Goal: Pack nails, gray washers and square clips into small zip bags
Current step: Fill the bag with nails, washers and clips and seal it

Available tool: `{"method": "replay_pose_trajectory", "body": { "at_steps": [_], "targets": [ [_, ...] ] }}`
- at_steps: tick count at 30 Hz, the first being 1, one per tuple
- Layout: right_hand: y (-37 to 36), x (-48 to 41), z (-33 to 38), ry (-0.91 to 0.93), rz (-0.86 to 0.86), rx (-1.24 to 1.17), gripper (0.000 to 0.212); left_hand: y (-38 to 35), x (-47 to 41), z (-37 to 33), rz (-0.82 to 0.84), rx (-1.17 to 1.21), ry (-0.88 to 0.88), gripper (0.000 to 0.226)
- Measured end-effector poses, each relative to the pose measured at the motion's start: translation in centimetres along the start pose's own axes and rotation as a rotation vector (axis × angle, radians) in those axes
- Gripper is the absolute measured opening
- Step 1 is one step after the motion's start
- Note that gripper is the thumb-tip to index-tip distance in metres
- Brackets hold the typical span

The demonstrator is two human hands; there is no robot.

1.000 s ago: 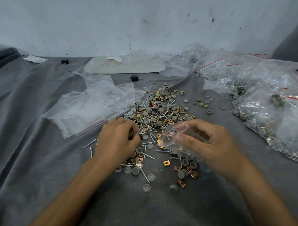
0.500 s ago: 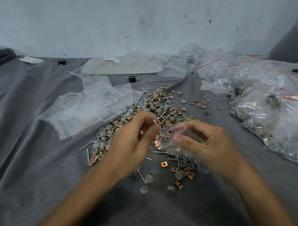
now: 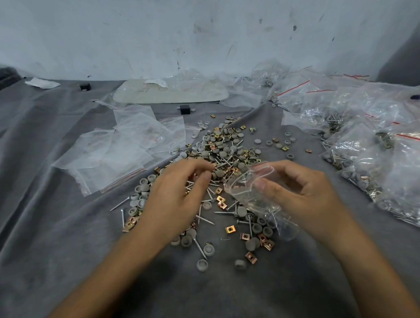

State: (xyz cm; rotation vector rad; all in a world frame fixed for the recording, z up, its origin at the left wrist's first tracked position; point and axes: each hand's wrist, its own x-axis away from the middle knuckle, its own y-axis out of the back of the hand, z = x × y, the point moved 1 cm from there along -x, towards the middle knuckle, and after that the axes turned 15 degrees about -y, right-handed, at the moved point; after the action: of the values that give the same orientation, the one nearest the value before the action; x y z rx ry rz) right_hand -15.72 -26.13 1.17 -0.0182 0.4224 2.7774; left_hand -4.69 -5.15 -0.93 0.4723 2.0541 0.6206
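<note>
Progress partial: filled bags heaped right, empty bags left, large loose pile unpacked at centre. The right hand pinches an open bag just beside the pile; the left hand curls over the pile, hold undeterminable.

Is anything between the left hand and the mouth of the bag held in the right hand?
Nothing visible. The left hand is at the pile, and the small zip bag, pinched by the right hand, has its mouth open toward it. Only loose parts lie on the cloth below the gap.
</note>
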Motion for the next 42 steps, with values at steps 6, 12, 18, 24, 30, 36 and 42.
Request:
{"method": "replay_pose_trajectory", "body": {
  "at_steps": [6,12,18,24,30,36,42],
  "targets": [
    [0.5,-0.1,0.1,0.013,-0.051,-0.014,0.025,-1.6,0.8,0.7,0.312,-0.234,-0.022,0.028],
    [0.4,0.0,0.1,-0.004,-0.044,-0.041,0.021,-2.5,1.0,0.9,0.433,-0.366,0.040,0.055],
    [0.3,0.0,0.1,-0.022,-0.032,-0.044,0.022,-2.6,-0.3,0.9,0.529,-0.388,0.054,0.058],
    [0.6,-0.2,0.1,-0.016,-0.029,-0.048,0.019,-3.0,-1.0,-0.1,0.548,-0.374,-0.031,0.038],
    [0.6,-0.2,-0.1,-0.012,-0.024,-0.038,0.015,-2.8,-0.1,-0.3,0.556,-0.388,-0.070,0.035],
    [0.2,-0.1,-0.1,-0.017,0.008,-0.050,0.015,-2.6,-0.3,-0.5,0.514,-0.267,-0.047,0.016],
    [0.3,-0.1,0.0,-0.007,-0.003,-0.039,0.016,-2.7,0.1,-1.1,0.424,-0.203,-0.069,0.022]
  ]
}}
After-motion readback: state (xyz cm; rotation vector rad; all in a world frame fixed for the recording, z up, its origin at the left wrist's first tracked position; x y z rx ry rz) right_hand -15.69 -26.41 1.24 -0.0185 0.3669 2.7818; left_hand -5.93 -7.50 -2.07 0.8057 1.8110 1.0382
